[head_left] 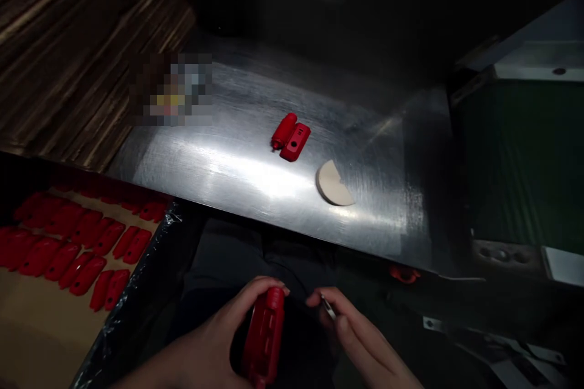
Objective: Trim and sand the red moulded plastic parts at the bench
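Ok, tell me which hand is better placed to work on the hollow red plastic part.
The right hand, probably: it holds a thin, silvery, metal-looking tool near the hollow red plastic part, while the left hand is occupied gripping that part.

Workshop, scuffed metal worktable (pixel 246 182), stacked brown cardboard (pixel 82 55), rows of matching red parts (pixel 62 261)

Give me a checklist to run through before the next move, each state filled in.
1. Red part gripped in the left hand: ok.
2. Small metal object held in the right hand: ok.
3. Metal object's edge condition: cannot tell, too small.
4. Two red pieces resting on the metal table: ok.
5. Beige half-disc resting apart from those pieces: ok.
6. Held part free of flaws: cannot tell, too dark.
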### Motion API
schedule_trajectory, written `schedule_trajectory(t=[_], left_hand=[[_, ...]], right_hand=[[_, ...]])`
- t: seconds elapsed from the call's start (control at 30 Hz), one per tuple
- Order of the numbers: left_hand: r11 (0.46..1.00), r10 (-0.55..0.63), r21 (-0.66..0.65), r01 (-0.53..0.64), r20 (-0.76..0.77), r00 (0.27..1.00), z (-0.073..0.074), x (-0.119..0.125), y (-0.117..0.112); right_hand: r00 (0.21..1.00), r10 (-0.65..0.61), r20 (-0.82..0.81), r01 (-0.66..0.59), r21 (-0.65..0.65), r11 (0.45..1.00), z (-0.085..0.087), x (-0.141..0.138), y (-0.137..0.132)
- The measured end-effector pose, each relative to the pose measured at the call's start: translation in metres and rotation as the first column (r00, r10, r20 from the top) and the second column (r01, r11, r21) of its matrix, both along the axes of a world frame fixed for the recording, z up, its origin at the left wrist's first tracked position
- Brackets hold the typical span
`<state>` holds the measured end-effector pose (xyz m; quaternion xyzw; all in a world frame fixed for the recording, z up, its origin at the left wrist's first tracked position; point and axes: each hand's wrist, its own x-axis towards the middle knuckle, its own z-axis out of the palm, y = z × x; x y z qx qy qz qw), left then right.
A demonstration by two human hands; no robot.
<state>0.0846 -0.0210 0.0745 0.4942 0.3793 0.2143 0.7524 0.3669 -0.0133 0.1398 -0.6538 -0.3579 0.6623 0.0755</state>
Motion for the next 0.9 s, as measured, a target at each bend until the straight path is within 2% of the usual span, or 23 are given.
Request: schedule_trajectory(t=[0.07, 0.13, 0.23, 0.37, 0.43, 0.57, 0.9], left_hand=[[0.999, -0.018, 0.026, 0.018, -0.004, 1.000, 0.001, -0.004, -0.002], [0.997, -0.021, 0.073, 0.020, 0.003, 1.000, 0.004, -0.006, -0.003], [0.991, -0.011, 0.136, 0.010, 0.002, 1.000, 0.008, -0.008, -0.006], [0.988, 0.011, 0.155, -0.009, -0.010, 1.000, 0.012, -0.006, -0.010], [0.989, 0.011, 0.148, -0.006, -0.032, 0.999, 0.014, -0.005, -0.011], [0.989, 0.004, 0.149, 0.004, -0.049, 0.999, 0.016, -0.003, -0.011], [0.988, -0.012, 0.153, 0.025, -0.086, 0.996, 0.016, -0.002, -0.015]], right_hand=[[0.972, 0.236, -0.022, -0.234, 0.071, 0.970, 0.003, -0.010, 0.011], [0.923, 0.385, -0.030, -0.379, 0.117, 0.918, 0.006, -0.014, 0.021], [0.878, 0.479, -0.008, -0.469, 0.189, 0.863, 0.012, -0.020, 0.031], [0.799, 0.597, 0.075, -0.589, 0.296, 0.752, 0.018, -0.034, 0.041], [0.765, 0.638, 0.090, -0.633, 0.292, 0.717, 0.020, -0.039, 0.044], [0.734, 0.668, 0.123, -0.672, 0.267, 0.690, 0.021, -0.040, 0.044], [0.730, 0.665, 0.154, -0.680, 0.253, 0.688, 0.024, -0.038, 0.039]])
